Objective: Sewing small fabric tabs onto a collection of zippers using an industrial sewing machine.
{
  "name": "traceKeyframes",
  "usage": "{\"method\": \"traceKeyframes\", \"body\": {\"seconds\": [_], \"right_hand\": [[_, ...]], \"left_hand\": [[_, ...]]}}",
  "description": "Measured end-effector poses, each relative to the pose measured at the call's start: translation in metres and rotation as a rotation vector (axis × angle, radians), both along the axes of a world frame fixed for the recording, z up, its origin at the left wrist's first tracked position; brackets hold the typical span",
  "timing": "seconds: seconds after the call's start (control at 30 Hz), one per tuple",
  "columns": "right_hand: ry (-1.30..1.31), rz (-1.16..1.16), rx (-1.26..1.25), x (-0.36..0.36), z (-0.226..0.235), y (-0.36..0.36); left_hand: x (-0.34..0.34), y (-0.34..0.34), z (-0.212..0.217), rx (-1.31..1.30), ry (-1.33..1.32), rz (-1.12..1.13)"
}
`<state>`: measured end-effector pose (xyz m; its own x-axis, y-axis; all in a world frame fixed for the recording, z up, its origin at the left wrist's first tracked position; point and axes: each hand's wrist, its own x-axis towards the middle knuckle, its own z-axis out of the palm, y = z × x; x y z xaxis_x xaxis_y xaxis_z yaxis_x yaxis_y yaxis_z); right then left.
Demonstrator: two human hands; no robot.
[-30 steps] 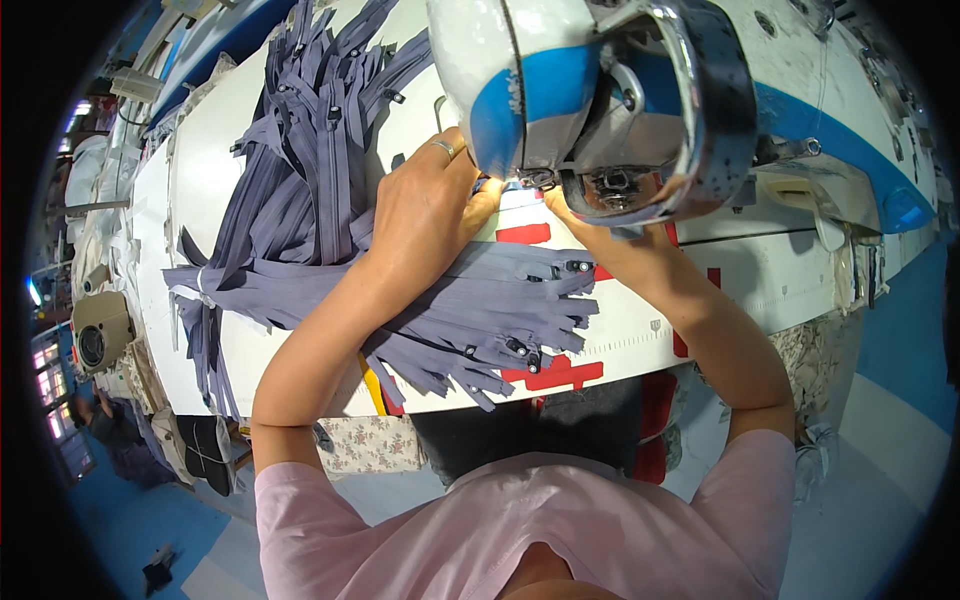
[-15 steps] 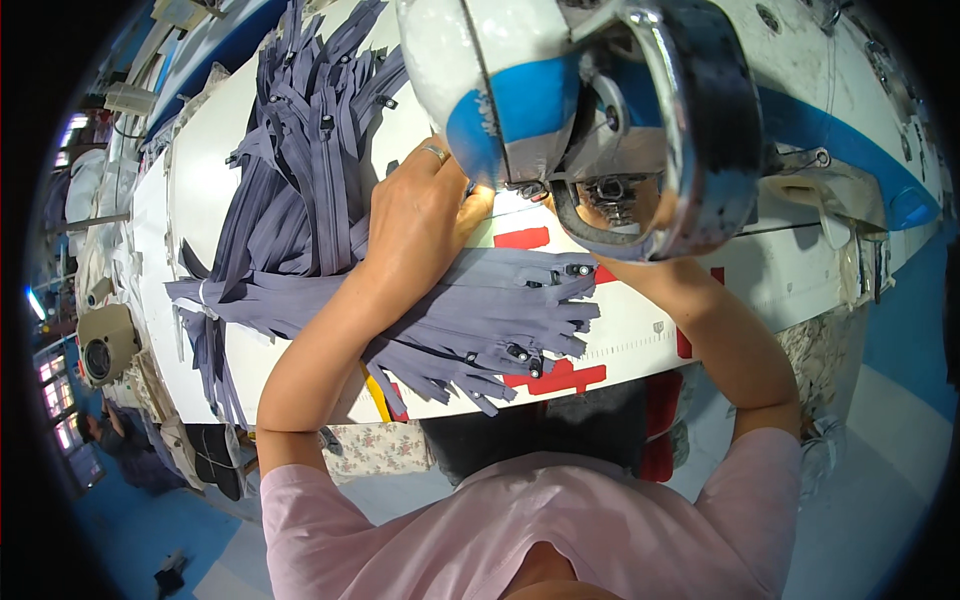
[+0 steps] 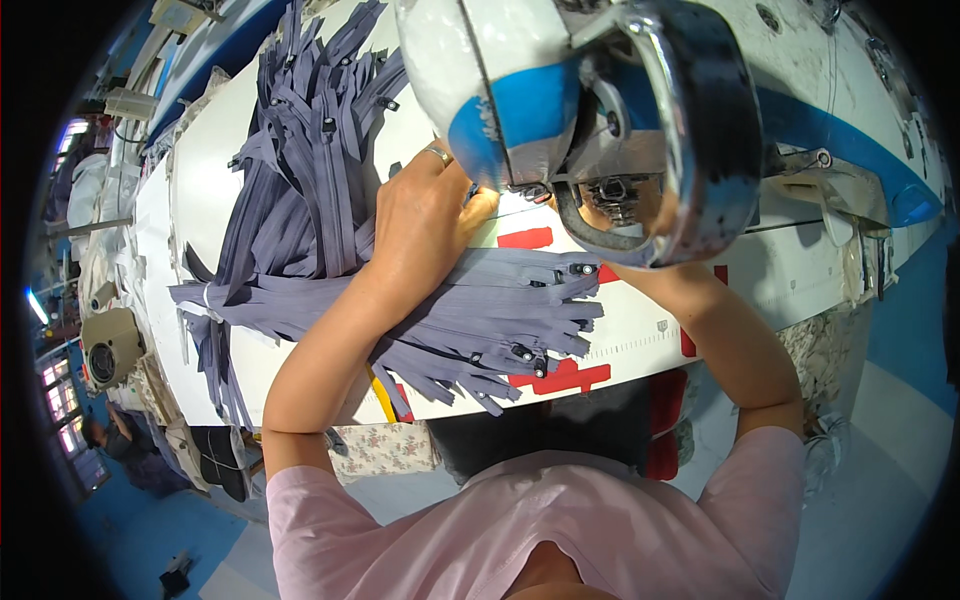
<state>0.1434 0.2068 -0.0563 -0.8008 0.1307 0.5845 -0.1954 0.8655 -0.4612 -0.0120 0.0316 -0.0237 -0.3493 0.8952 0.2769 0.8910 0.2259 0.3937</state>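
Note:
My left hand (image 3: 425, 225), with a ring on one finger, rests on the white sewing table (image 3: 700, 290). Its fingertips reach under the head of the sewing machine (image 3: 590, 110), where they are hidden. What they grip cannot be made out. A fan of grey-purple zippers (image 3: 500, 320) lies under my left forearm. My right forearm (image 3: 720, 340) runs up behind the machine's round chrome wheel guard (image 3: 700, 150), which hides my right hand.
A larger heap of grey-purple zippers (image 3: 320, 170) covers the table's far left. Red tape marks (image 3: 560, 378) sit near the front edge. Another sewing machine (image 3: 105, 350) and a person stand at the left.
The view has moved closer to the machine, whose head now covers my right hand; a second ago its fingers showed at the needle. My left hand has stayed in place.

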Motion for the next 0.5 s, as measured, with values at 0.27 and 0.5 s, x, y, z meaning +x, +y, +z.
{"method": "traceKeyframes", "body": {"seconds": [0.27, 0.5], "right_hand": [[-0.031, 0.005, -0.138, 0.000, 0.011, -0.001], [-0.038, -0.018, -0.062, 0.003, 0.005, -0.002]], "left_hand": [[-0.002, 0.000, 0.001, 0.094, 0.016, -0.083], [-0.004, 0.002, -0.003, 0.094, 0.015, -0.091]]}}
